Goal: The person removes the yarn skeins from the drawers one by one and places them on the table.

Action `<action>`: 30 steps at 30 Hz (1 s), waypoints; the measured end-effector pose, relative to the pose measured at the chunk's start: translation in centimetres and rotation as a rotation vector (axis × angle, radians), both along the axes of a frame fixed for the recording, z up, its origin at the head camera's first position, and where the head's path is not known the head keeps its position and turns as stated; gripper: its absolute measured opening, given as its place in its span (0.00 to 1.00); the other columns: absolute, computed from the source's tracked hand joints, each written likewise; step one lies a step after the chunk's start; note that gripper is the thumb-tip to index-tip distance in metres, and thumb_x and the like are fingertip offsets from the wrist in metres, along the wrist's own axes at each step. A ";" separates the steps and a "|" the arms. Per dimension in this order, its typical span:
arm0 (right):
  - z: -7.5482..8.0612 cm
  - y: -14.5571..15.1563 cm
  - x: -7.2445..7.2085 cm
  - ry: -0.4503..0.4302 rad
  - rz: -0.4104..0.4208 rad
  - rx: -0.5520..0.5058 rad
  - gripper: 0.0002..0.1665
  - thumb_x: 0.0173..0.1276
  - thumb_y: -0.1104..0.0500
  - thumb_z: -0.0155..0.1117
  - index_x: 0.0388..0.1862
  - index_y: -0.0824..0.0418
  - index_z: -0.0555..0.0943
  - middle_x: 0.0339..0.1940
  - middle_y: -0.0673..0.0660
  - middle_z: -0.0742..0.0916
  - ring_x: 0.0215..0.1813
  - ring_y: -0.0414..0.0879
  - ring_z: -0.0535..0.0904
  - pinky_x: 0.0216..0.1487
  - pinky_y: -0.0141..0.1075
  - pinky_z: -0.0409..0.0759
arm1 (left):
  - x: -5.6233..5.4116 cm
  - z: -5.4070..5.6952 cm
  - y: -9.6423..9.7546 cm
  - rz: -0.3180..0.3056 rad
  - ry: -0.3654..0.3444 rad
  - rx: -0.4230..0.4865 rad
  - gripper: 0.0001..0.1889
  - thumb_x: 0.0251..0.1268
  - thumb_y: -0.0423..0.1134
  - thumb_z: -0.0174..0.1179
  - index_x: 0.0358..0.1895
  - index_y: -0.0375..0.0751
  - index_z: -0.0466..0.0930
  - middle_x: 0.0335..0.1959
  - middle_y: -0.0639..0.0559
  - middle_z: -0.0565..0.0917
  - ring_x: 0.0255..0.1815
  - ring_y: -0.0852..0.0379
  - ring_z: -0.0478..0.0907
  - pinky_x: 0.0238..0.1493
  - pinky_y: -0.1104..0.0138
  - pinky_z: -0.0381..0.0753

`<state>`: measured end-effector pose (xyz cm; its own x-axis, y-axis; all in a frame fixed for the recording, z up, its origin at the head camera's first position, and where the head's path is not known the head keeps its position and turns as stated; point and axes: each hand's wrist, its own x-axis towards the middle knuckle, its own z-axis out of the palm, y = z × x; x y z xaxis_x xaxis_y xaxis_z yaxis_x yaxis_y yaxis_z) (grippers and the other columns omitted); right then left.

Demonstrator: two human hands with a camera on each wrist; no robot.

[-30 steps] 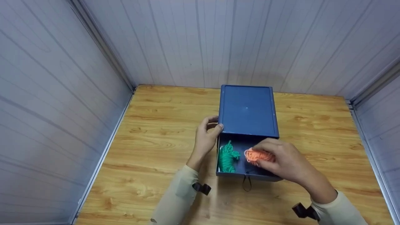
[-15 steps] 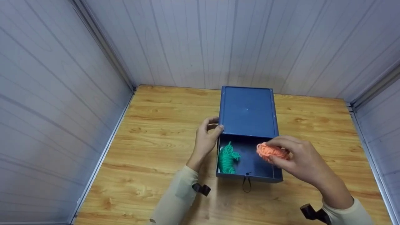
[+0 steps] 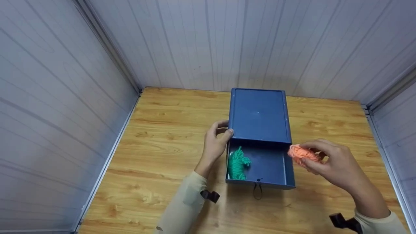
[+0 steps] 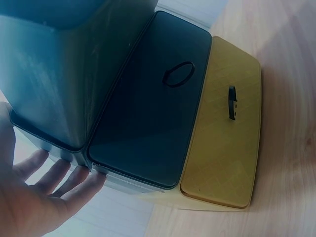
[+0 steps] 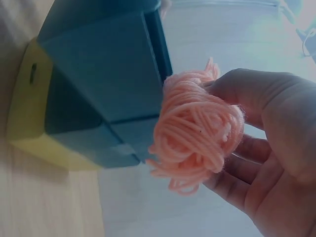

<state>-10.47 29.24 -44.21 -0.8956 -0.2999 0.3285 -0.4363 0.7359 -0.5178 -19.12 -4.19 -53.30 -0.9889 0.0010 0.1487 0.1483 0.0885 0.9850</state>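
Observation:
My right hand (image 3: 338,162) pinches a small skein of peach-coloured yarn (image 3: 304,155) between thumb and fingers, just off the right side of a pulled-out blue drawer (image 3: 266,162). In the right wrist view, the wound yarn (image 5: 197,128) shows loose loops at its ends. A skein of green yarn (image 3: 237,165) lies along the drawer's left wall. My left hand (image 3: 215,143) rests against the left side of the blue drawer cabinet (image 3: 260,113), thumb at its top edge. In the left wrist view, the fingers (image 4: 81,190) lie spread and fairly straight along the cabinet's side.
Below the open drawer sit a closed dark blue drawer (image 4: 143,108) with a loop pull and a yellow drawer (image 4: 224,128) at the bottom. The cabinet stands on a wood-grain table (image 3: 162,139), with pale panel walls (image 3: 195,42) behind and at both sides.
My right hand has lifted the peach yarn from over the drawer and moved right, past the drawer's side wall. My left hand stays at the cabinet, and the green yarn has not moved.

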 end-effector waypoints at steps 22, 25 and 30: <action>-5.6 2.2 -3.8 -0.211 -0.124 -0.045 0.19 0.63 0.66 0.75 0.53 0.61 0.86 0.44 0.61 0.90 0.35 0.40 0.83 0.33 0.27 0.81 | 0.0 -0.1 0.1 -0.019 0.004 0.006 0.20 0.67 0.39 0.63 0.60 0.40 0.80 0.55 0.43 0.84 0.55 0.46 0.82 0.60 0.49 0.79; -6.8 2.4 -4.2 -0.253 -0.134 -0.043 0.19 0.65 0.66 0.73 0.55 0.62 0.85 0.47 0.63 0.89 0.37 0.48 0.85 0.32 0.28 0.81 | 0.1 -0.1 0.1 -0.019 0.002 0.015 0.20 0.67 0.39 0.63 0.61 0.39 0.80 0.55 0.42 0.84 0.55 0.46 0.82 0.60 0.48 0.79; -9.4 2.9 -4.7 -0.251 -0.149 0.011 0.19 0.65 0.66 0.72 0.56 0.65 0.84 0.50 0.66 0.88 0.43 0.58 0.85 0.36 0.38 0.84 | 0.0 0.1 0.1 -0.012 -0.006 0.016 0.19 0.67 0.38 0.63 0.60 0.40 0.80 0.55 0.43 0.84 0.55 0.47 0.82 0.59 0.49 0.80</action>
